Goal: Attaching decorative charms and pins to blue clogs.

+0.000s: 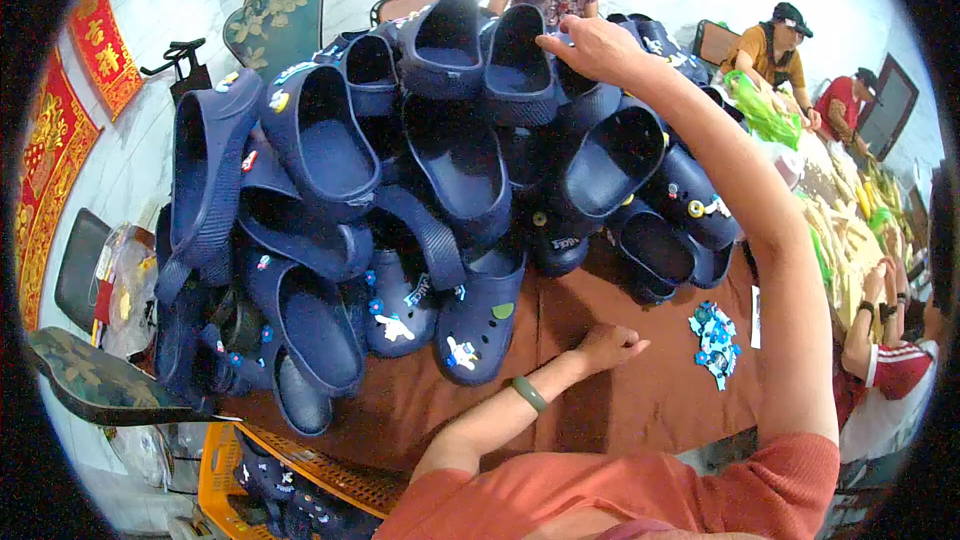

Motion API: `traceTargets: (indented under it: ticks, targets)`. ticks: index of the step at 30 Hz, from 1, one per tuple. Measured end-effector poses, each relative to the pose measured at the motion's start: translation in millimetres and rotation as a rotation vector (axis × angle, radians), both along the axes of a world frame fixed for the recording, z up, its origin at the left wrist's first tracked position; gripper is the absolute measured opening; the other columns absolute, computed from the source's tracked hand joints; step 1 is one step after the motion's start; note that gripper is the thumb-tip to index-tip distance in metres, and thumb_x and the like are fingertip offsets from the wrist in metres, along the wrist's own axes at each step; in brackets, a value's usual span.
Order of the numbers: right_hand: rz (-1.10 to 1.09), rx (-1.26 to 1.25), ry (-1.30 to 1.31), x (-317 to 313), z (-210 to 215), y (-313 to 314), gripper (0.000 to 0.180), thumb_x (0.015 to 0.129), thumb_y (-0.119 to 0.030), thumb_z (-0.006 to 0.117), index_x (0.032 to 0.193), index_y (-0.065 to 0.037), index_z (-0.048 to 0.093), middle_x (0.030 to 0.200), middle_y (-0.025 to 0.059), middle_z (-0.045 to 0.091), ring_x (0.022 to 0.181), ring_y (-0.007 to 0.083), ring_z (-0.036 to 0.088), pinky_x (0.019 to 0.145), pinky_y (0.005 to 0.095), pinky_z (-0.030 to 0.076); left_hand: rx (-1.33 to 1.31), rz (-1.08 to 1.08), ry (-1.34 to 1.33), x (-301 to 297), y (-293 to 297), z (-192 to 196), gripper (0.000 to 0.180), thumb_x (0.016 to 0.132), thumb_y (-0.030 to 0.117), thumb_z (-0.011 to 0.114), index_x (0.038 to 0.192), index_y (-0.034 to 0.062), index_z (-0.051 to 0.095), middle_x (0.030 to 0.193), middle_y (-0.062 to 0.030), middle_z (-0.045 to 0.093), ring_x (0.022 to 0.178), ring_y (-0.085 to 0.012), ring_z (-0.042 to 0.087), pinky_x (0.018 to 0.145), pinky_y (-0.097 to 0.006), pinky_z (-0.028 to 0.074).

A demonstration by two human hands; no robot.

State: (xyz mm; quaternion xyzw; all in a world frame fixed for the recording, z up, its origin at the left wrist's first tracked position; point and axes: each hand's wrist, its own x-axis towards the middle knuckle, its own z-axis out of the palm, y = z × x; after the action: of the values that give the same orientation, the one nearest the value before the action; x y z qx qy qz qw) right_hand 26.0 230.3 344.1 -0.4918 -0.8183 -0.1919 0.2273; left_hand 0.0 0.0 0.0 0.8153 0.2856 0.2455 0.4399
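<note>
The left hand (605, 345) lay loosely curled and empty on the brown table (620, 400), near small blue charms (714, 342) (a loose cluster). Beyond, a heap of navy clogs (420, 190) blocked the table; the right hand (590, 48) gripped a top clog (518, 65).

I log: orange crate (232, 470) below table's near-left corner | red wall hangings (60, 130) far left | co-workers (775, 45) along right edge

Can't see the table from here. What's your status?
Right hand reaching onto top of navy clog pile. Left hand resting on brown tablecloth. Charms nearby.
</note>
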Motion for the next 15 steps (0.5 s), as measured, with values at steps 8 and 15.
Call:
traceTargets:
  ticks: [8,15]
  targets:
    - [0.093,0.273,-0.665,15,-38,77,0.020,0.079,-0.019,0.059,0.068,-0.005,0.069,0.068,0.0168,0.067,0.065,0.0305,0.069,0.061,0.0419,0.057,0.106,-0.011,-0.100,1,-1,-5,0.048,0.093,0.037,0.059,0.062,0.0008,0.053,0.064,-0.0230,0.054,0.057,-0.0406,0.050,0.056,-0.046,0.040]
    - [-0.021,0.114,0.290,47,-34,-71,0.027,0.098,-0.024,0.045,0.090,0.001,0.054,0.072,0.0279,0.059,0.074,0.0467,0.059,0.065,0.0538,0.045,0.083,0.046,-0.120,9,-2,-29,0.048,0.096,0.043,0.053,0.075,-0.0002,0.059,0.075,-0.0225,0.060,0.067,-0.0326,0.060,0.064,-0.045,0.044]
